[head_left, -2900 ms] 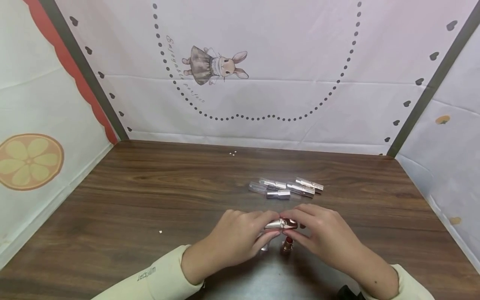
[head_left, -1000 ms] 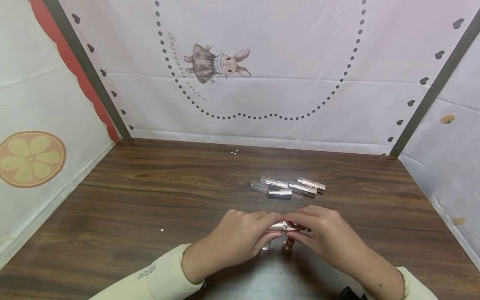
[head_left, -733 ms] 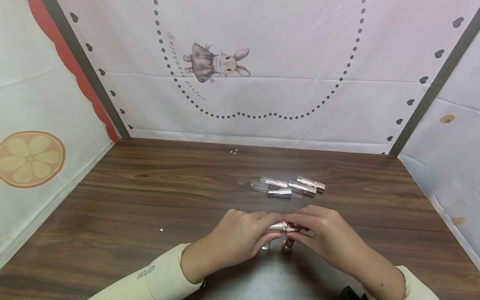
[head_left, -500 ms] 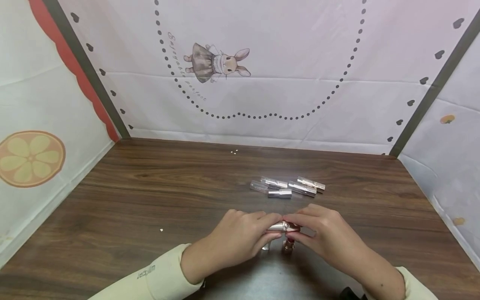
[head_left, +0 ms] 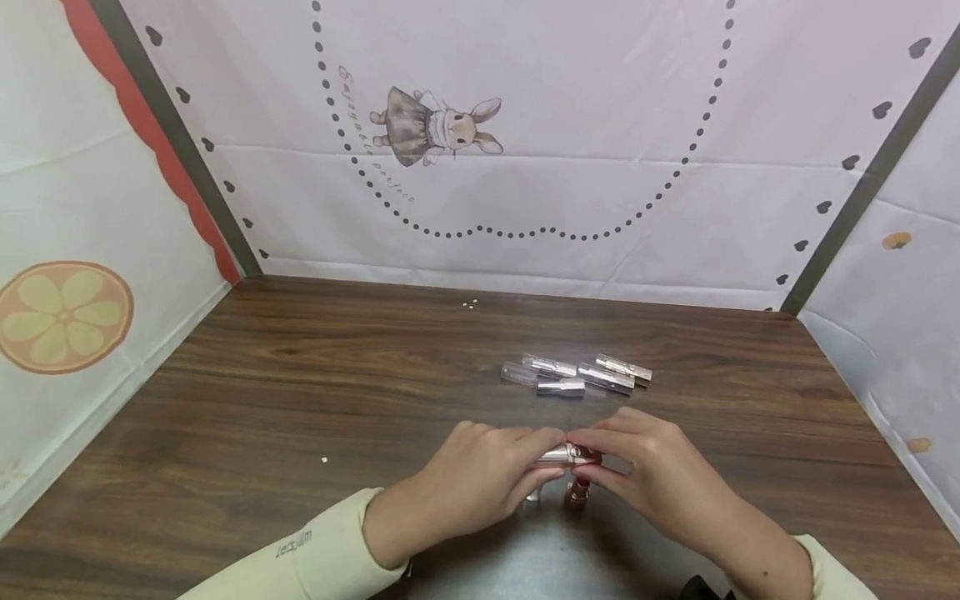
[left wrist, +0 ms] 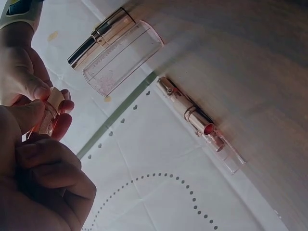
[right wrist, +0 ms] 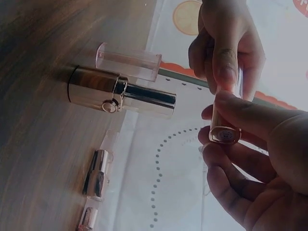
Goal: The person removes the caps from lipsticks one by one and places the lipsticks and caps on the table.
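Observation:
Both hands hold one shiny lipstick tube point(head_left: 555, 455) crosswise above the table. My left hand point(head_left: 472, 475) pinches its silvery left end between thumb and fingers. The coppery right end is pinched by my right hand point(head_left: 648, 467); its round base with a small label point(right wrist: 225, 135) faces the right wrist camera. Just below the hands stands an uncapped lipstick point(head_left: 577, 492), mostly a metal tube in the right wrist view. Beside it a clear cap point(right wrist: 129, 61) stands upright, largely hidden behind the left fingers in the head view.
Several silvery lipstick tubes point(head_left: 603, 378) with clear caps lie in a loose group beyond the hands. Small white bits point(head_left: 469, 304) lie near the back wall, and another white bit point(head_left: 324, 460) lies to the left. Printed cloth walls point(head_left: 570, 275) border the wooden table point(head_left: 337, 358).
The hands and held tube stay almost in place. Compared with 2.9 s ago, the right fingers cover the coppery end slightly differently, and the head view has shifted a little.

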Motion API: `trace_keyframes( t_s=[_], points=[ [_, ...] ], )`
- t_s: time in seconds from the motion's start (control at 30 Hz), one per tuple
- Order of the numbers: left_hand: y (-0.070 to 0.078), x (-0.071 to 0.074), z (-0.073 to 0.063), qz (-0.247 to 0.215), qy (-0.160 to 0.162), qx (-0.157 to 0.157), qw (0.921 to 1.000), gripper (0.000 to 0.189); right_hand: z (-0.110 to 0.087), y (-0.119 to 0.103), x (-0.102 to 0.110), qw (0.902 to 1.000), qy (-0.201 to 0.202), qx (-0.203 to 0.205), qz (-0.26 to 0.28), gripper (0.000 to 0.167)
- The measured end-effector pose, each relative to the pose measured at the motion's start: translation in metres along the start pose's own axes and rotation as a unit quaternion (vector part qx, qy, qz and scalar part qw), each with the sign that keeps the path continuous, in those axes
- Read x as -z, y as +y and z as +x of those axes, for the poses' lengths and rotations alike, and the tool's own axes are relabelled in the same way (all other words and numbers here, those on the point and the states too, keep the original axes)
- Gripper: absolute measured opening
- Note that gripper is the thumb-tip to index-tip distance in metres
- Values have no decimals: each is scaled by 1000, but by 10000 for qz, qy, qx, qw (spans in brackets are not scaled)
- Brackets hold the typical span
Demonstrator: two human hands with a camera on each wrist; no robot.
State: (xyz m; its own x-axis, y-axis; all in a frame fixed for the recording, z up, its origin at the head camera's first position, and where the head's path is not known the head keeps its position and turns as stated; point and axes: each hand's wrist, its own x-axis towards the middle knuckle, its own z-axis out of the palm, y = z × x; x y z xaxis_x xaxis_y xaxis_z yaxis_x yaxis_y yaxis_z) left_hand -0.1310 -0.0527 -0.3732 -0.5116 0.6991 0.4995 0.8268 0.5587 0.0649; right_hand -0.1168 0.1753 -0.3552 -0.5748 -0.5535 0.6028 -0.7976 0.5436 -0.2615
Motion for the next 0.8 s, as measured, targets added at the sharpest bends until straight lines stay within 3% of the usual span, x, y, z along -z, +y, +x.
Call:
trace_keyframes(
  t_s=[0.47,0.8],
  points=[
    [-1,3,0,-242,-372,-36,9990,26,-1,1,1,9998,-171,-11,140,34],
    [-3,5,-1,-184,-374,-69,9991,25,-1,2,2,9997,-186,43,135,35]
  ],
)
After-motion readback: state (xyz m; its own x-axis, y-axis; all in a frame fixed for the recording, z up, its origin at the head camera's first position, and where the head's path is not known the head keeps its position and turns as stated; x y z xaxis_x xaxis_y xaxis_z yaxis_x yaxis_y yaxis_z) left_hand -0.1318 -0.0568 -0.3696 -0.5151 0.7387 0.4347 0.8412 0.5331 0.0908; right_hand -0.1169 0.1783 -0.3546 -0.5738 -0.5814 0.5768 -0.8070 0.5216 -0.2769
